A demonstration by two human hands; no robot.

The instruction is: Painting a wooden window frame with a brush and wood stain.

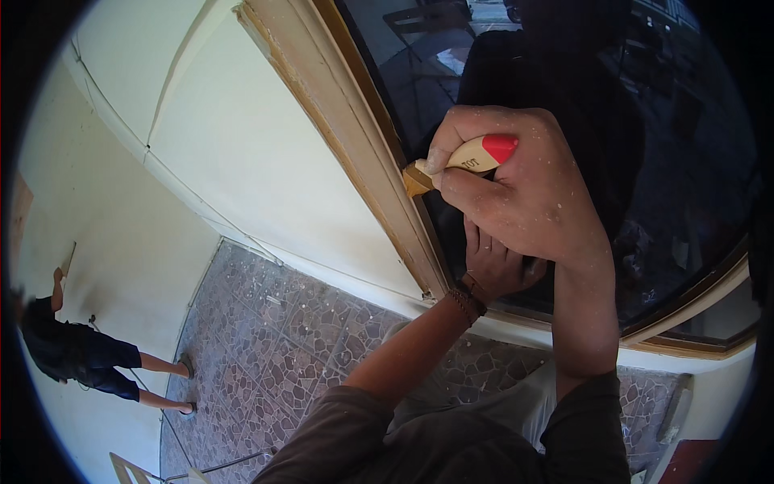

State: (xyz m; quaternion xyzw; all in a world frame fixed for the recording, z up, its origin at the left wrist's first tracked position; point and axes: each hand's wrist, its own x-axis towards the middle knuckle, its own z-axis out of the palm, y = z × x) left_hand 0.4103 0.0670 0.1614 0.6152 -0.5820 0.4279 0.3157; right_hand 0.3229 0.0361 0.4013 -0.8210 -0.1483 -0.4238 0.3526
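My right hand (526,181), specked with pale paint, grips a paintbrush (474,156) by its wooden handle, which has a red end and bears writing. The brush's yellowish bristles meet the inner edge of the beige-painted window frame (363,121), beside the dark glass pane (580,290). Lower down, my left hand (499,263) rests against the pane with its fingers extended and holds nothing that I can see. A bracelet circles the left wrist. Dark reflections fill the glass behind both hands.
White wall (260,121) adjoins the frame's left side. Below lies a stone-patterned tiled floor (314,327) with pale spots. At far left a person (78,354) in dark clothes reaches toward the wall with a long tool. A chair-like piece (130,469) shows at bottom left.
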